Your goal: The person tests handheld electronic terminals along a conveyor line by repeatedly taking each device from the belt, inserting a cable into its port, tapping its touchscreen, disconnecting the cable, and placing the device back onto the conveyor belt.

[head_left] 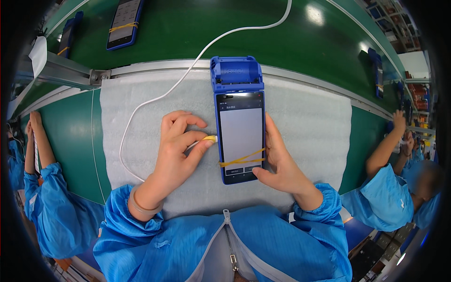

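A blue handheld payment terminal [242, 124] with its printer lid raised at the far end is in front of me, its screen lit. A yellow rubber band [242, 159] is wrapped around its lower part. My right hand [282, 157] grips the terminal's right side, the thumb over the lower right of the screen. My left hand [181, 143] pinches a yellow-wrapped cable plug [210, 139] at the terminal's left edge; whether the plug is fully seated, I cannot tell. From there a white cable [136, 113] loops behind my wrist and up over the far rail.
White foam sheet [310, 136] covers the bench under my hands. Beyond a metal rail [307, 84] lies a green conveyor belt [174, 28] carrying more banded terminals, one [124, 23] at the upper left. A metal bracket [70, 70] stands left. Co-workers in blue sit on both sides.
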Available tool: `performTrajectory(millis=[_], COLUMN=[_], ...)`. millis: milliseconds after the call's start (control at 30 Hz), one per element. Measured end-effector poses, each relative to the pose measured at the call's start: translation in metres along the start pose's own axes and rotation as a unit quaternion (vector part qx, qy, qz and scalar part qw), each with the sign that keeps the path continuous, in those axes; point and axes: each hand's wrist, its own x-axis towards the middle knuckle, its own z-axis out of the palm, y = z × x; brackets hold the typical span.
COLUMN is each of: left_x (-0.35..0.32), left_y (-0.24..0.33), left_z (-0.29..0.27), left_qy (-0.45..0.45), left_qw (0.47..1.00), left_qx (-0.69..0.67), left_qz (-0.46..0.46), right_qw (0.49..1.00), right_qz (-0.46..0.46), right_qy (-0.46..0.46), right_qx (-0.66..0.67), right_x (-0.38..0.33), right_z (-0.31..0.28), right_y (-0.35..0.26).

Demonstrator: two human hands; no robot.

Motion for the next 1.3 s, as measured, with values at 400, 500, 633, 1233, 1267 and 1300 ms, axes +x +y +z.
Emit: performTrajectory(millis=[400, 500, 633, 1233, 1267, 1300], left_x=[-0.001, -0.003, -0.003, -0.001, -0.001, -0.001], left_y=[-0.003, -0.003, -0.002, -0.002, -0.003, -0.003], left_z=[0.001, 0.000, 0.000, -0.001, -0.001, -0.001], left_qy=[-0.002, -0.022, -0.022, -0.014, -0.014, -0.013], left_qw=[1.000, 0.999, 0.999, 1.000, 1.000, 1.000], left_qx=[-0.002, -0.020, -0.016, 0.005, 0.004, 0.003], left_qz=[0.003, -0.023, -0.022, -0.010, -0.010, -0.010], right_qw=[0.998, 0.994, 0.989, 0.982, 0.984, 0.984], right_qz=[-0.040, -0.027, -0.035, -0.031, -0.032, -0.032], right_qy=[0.044, 0.048, 0.024, 0.020, 0.030, 0.030], right_qx=[-0.025, -0.095, -0.142, -0.184, -0.175, -0.175], right_x=[-0.002, -0.003, -0.003, 0.000, 0.000, 0.000], right_z=[0.008, 0.009, 0.009, 0.011, 0.013, 0.014], right_y=[0.008, 0.011, 0.009, 0.007, 0.007, 0.008])
